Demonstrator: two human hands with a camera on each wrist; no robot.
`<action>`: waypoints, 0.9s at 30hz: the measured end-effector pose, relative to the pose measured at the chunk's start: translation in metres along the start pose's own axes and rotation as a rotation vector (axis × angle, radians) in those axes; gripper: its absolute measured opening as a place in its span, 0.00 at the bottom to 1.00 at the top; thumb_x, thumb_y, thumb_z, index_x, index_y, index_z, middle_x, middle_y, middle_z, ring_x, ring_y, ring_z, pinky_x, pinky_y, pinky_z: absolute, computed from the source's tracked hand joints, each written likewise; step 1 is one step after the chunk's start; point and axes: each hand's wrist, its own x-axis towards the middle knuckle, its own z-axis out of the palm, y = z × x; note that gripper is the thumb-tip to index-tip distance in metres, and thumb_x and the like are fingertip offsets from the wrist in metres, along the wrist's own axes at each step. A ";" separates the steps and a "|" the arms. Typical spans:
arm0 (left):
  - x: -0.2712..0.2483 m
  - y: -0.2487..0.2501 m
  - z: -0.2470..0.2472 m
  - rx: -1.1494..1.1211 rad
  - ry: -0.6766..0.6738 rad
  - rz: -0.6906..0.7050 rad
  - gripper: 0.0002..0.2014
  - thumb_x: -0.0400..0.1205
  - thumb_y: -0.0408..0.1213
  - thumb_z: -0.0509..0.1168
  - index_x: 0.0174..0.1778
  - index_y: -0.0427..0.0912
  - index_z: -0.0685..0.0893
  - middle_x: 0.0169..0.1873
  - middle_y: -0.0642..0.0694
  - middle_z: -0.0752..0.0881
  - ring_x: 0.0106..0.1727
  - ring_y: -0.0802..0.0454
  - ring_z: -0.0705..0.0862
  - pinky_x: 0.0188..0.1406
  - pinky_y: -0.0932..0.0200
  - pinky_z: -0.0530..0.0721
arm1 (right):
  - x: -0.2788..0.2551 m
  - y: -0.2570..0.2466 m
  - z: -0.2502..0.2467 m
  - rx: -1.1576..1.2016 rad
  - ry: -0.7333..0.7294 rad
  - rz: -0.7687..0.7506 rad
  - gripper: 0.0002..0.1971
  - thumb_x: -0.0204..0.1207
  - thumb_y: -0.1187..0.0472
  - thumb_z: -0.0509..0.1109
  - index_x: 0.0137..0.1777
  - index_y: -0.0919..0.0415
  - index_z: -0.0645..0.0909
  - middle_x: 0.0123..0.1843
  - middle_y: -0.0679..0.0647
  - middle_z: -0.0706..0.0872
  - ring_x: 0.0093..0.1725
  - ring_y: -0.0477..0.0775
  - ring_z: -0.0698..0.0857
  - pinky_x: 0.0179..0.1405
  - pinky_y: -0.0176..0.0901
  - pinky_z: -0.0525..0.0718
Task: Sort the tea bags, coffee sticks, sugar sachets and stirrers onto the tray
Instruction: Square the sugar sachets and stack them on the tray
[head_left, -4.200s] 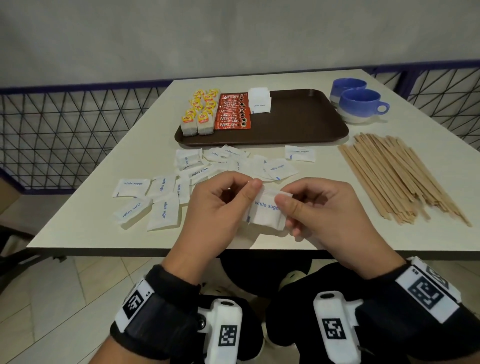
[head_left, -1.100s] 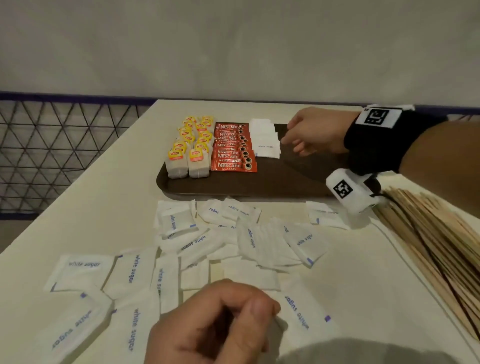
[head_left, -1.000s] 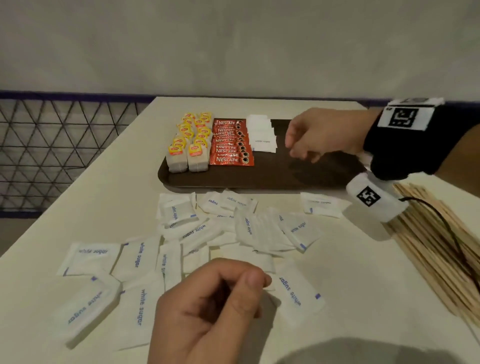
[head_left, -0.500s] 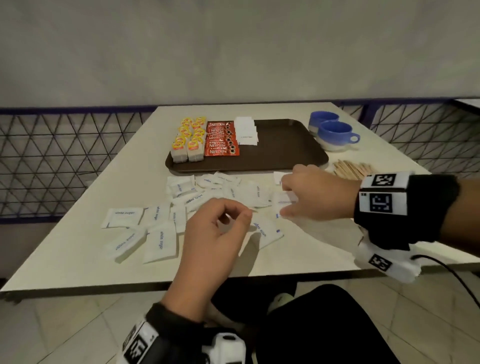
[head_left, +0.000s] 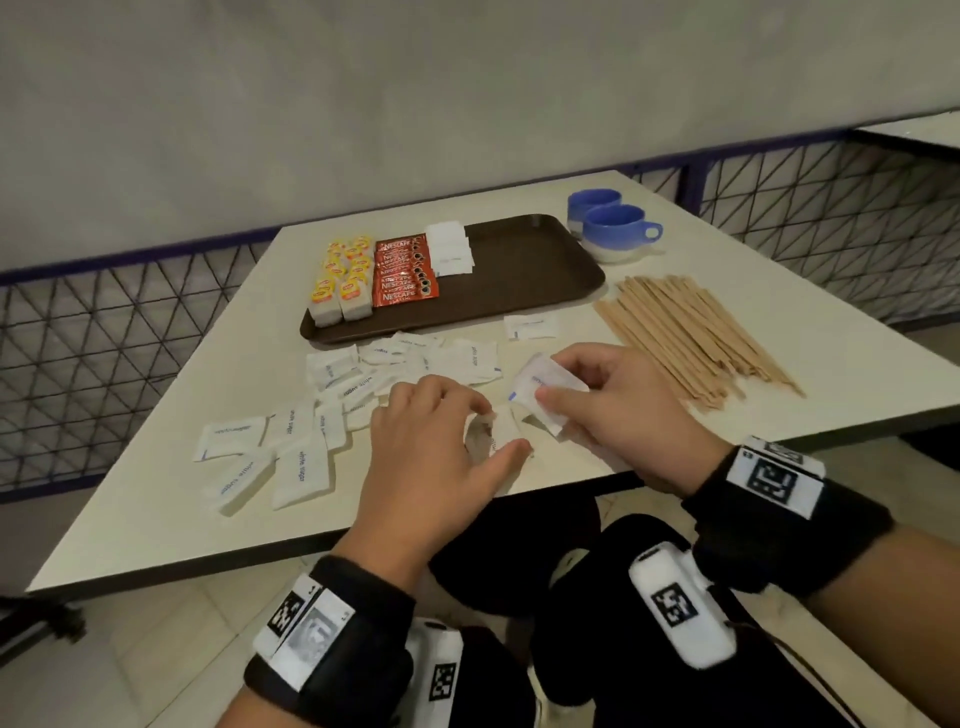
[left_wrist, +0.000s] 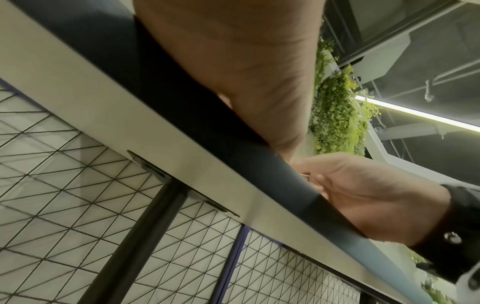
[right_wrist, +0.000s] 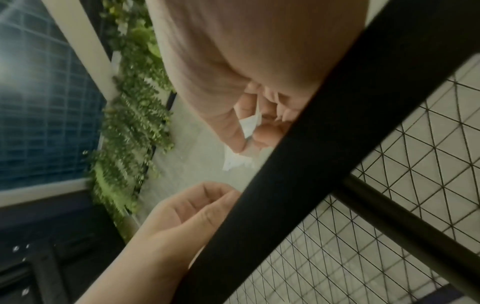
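2 hands at work near the bench (head_left: 156, 509) front edge. Right hand (head_left: 605, 410) pinches a few sugar sachets (head_left: 545, 382); left hand (head_left: 441, 441), fingers curled, closes on another sachet (head_left: 501, 434) at its 3 o'clock. Loose sachets (head_left: 363, 384) lie at 6 o'clock of the tray (head_left: 519, 280). Advice: square the edges into 1 stack before carrying it to the tray's white pile (head_left: 449, 249).

Smooth, matt cream desk (head_left: 857, 374). Brown plastic tray (head_left: 519, 270), faint sheen. White paper sugar sachets (head_left: 301, 467), crinkled. Glossy red foil coffee sticks (head_left: 402, 275). Pale raw-wood stirrers (head_left: 691, 332). Glazed blue ceramic cups (head_left: 613, 234). Dark metal mesh railing (head_left: 104, 364).
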 end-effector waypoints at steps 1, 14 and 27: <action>0.001 0.002 0.001 0.047 -0.012 -0.048 0.27 0.73 0.75 0.62 0.60 0.62 0.83 0.55 0.63 0.73 0.65 0.55 0.68 0.60 0.55 0.63 | 0.001 0.001 0.002 0.037 0.017 0.006 0.05 0.76 0.71 0.77 0.44 0.61 0.90 0.32 0.47 0.88 0.27 0.40 0.83 0.25 0.32 0.78; 0.000 -0.001 -0.003 -0.024 -0.054 0.037 0.25 0.72 0.74 0.60 0.53 0.62 0.85 0.52 0.69 0.78 0.58 0.62 0.66 0.54 0.56 0.58 | 0.014 0.005 -0.004 0.132 -0.306 0.010 0.17 0.74 0.77 0.77 0.58 0.58 0.88 0.43 0.51 0.93 0.38 0.44 0.89 0.30 0.39 0.81; 0.001 0.005 -0.004 0.060 -0.066 -0.095 0.36 0.66 0.84 0.57 0.58 0.64 0.88 0.60 0.67 0.72 0.65 0.62 0.62 0.61 0.56 0.55 | 0.014 0.017 -0.005 -0.057 -0.250 -0.023 0.05 0.81 0.61 0.76 0.54 0.52 0.92 0.49 0.48 0.95 0.51 0.53 0.93 0.55 0.66 0.90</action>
